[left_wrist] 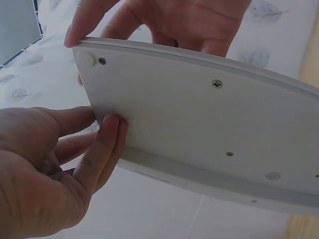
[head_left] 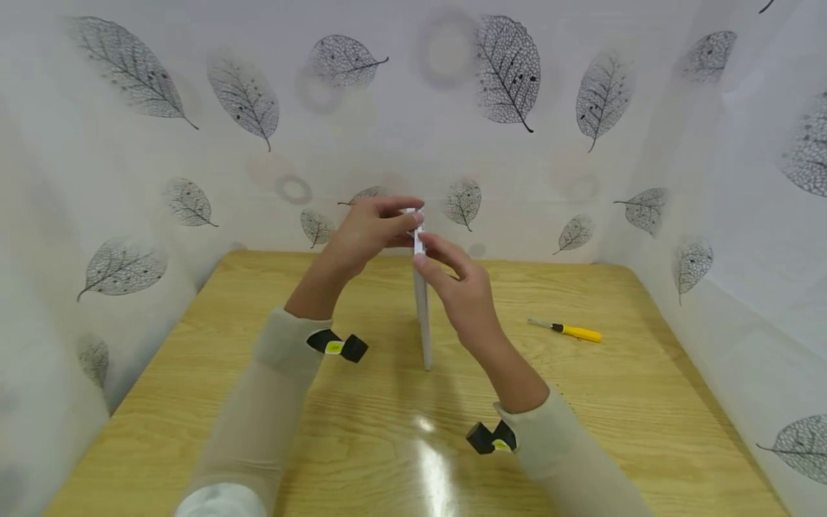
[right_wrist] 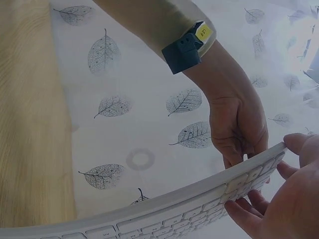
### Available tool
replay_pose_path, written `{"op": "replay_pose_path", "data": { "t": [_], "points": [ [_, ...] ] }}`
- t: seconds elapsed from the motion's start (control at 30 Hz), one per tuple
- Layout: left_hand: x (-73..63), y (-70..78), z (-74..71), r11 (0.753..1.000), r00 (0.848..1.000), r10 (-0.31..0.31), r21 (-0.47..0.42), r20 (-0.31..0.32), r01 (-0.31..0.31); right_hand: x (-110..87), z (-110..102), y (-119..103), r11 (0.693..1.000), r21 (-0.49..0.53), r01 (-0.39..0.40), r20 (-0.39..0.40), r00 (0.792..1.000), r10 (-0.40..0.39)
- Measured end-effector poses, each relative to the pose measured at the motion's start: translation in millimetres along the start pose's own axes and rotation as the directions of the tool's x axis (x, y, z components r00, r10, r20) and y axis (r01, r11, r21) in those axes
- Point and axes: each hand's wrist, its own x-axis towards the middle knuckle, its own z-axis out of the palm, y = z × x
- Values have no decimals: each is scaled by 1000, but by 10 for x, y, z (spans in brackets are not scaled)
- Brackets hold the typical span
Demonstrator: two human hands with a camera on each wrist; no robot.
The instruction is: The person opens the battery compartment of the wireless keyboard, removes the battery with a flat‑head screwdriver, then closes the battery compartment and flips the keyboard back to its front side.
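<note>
A white keyboard (head_left: 421, 301) stands on end over the table, its narrow side toward the head camera. My left hand (head_left: 368, 233) grips it near the top end, fingers on the underside in the left wrist view. Just below, my right hand (head_left: 461, 283) holds the near long edge between thumb and fingers. The underside (left_wrist: 164, 109) shows several screws and a round pad (left_wrist: 85, 59) at one corner. In the right wrist view the rows of keys (right_wrist: 194, 219) face my right fingers (right_wrist: 244, 214). The keyboard's lower end reaches down close to the tabletop.
A screwdriver (head_left: 578, 332) with a yellow handle lies on the wooden table (head_left: 258, 345) to the right. White cloth (head_left: 400, 143) printed with dark leaves hangs behind and along both sides. Each sleeve carries a small black wrist camera (head_left: 354, 348).
</note>
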Motion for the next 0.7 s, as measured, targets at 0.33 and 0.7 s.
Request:
{"op": "replay_pose_path", "data": {
  "t": [0.33, 0.7],
  "points": [
    [107, -111, 124, 995, 993, 95, -48, 65, -92, -28, -167, -36, 1000, 12, 9, 25, 1000, -10],
    [221, -325, 285, 984, 981, 172, -71, 92, -166, -43, -445, -117, 999, 14, -32, 71, 997, 31]
  ]
}}
